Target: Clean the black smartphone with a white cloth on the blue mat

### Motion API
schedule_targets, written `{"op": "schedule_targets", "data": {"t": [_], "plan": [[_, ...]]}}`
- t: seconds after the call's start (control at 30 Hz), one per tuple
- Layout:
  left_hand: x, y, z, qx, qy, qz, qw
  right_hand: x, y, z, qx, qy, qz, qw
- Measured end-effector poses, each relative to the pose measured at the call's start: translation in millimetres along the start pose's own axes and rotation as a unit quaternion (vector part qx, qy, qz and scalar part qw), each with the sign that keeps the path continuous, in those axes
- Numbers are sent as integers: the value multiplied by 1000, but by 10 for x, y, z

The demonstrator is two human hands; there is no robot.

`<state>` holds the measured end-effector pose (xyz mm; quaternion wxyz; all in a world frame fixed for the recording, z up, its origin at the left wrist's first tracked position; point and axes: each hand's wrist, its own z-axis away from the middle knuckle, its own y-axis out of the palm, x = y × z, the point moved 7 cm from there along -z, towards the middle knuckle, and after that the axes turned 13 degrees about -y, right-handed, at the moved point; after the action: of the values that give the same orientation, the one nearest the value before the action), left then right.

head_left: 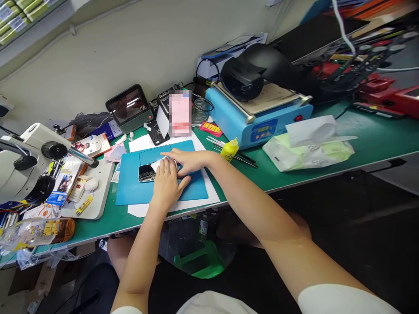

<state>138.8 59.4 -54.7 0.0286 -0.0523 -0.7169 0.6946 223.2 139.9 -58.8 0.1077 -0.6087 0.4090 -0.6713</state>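
Note:
A dark phone (145,173) lies on a blue mat (131,195), partly covered by a small white tissue (157,165). My left hand (166,179) lies over the tissue and the phone, fingers stretched flat and thumb spread; a ring is on one finger. From the right, my right hand (190,161) reaches round the far end of the phone, its index finger stretched along the far side and its thumb near the right end. Both hands nearly touch, and they hide that end of the phone. White paper (212,192) shows under the mat.
Left, a microscope (42,139) overhangs a pale board (101,192) beside a bottle (62,230). Behind stand a small display (129,107) and a pink-screened device (180,113). Right are a yellow bottle (229,149), tools, a blue machine (229,115) and a tissue pack (304,152).

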Motion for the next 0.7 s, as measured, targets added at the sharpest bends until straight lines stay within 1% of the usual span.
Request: {"op": "schedule_targets", "data": {"t": [0.07,0.17,0.27,0.4,0.5,0.6,0.7], "plan": [[12,-12,77,9,6,-7,1000,37,-19,-7,-2,-12,1,1000],[83,-33,219,28,30,-6,999,60,-38,-1,8,0,8,1000],[292,-64,319,37,32,0,999,60,-51,-7,5,-1,3,1000],[691,-125,363,23,-3,0,1000,4,-50,-39,-9,-11,-9,1000],[927,-171,355,15,-35,-8,999,-23,-55,-40,-15,-9,-14,1000],[1062,-196,317,29,-71,-11,997,11,-49,-3,1,-1,-13,1000],[1126,-209,275,43,-100,-2,994,48,-43,50,13,26,-15,999]]}}
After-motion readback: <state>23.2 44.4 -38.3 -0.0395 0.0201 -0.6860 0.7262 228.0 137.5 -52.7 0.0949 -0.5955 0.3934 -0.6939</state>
